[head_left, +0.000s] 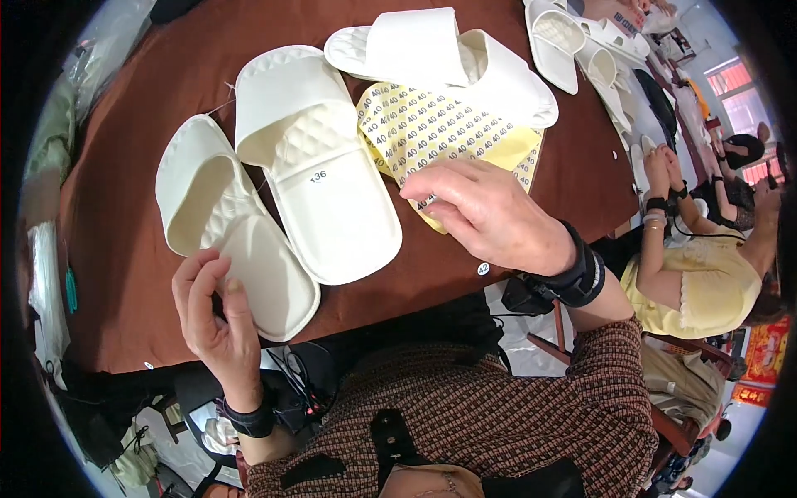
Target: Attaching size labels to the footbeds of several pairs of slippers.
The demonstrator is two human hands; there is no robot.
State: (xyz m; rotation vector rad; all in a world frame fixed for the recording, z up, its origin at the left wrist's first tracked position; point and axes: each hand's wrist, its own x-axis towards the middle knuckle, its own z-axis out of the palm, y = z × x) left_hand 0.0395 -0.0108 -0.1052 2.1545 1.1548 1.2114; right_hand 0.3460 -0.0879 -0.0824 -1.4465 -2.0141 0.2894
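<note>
Two white slippers lie in front of me, a left slipper and a right slipper; both have quilted footbeds. A small printed mark sits on the right one's insole. My left hand is beside the left slipper's heel half, fingers bent and apart from the thumb, with nothing seen in it. Over the lower edge of a yellow sheet of round white stickers, my right hand has its fingers bent together. Whatever is between those fingertips, if anything, is too small to make out.
Another pair of white slippers lies at the back, partly over the sticker sheet. More slippers are at the far right. A loose round sticker is near the front edge of the brown tablecloth. A person in yellow sits on the right.
</note>
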